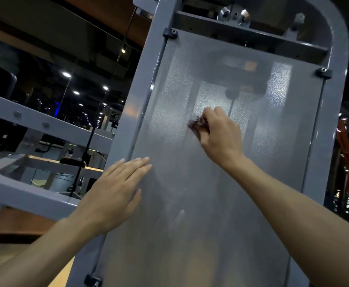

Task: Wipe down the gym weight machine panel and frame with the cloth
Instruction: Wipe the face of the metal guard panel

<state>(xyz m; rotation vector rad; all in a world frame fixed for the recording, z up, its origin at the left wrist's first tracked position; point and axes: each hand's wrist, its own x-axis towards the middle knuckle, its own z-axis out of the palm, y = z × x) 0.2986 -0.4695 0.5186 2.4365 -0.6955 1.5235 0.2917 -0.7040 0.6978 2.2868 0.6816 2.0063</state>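
Frosted plastic panel [221, 183]: translucent and speckled, it fills the centre and right of the frame, tilted with its top leaning to the right; blurred shapes of the machine's inner parts show through its upper half.
Frame [146, 65]: grey painted metal, running up the left edge of the panel and curving over the top right of the frame; a crossbar sits above the panel's top edge.
Clips: a black clip [170, 33] holds the panel at its upper left corner, another [323, 72] at the upper right, and a third [93, 280] at the bottom left of the frame.
Right hand [219, 135]: raised to the middle of the panel, fingers curled and gripping the cloth against the plastic.
Cloth [197, 124]: a small bunched piece, dark reddish, only partly showing at the left side of the right hand's fingers; it touches the panel just above centre.
Left hand [115, 191]: flat, fingers straight and together, palm resting on the panel's left edge near the frame, in the lower left-centre of the frame; it holds nothing.
Side rails [35, 121]: grey bolted bars of the machine cross the left of the frame.
Background: a dim gym with ceiling lights [66, 74] in the upper left and an orange machine part [347, 154] at the right edge.
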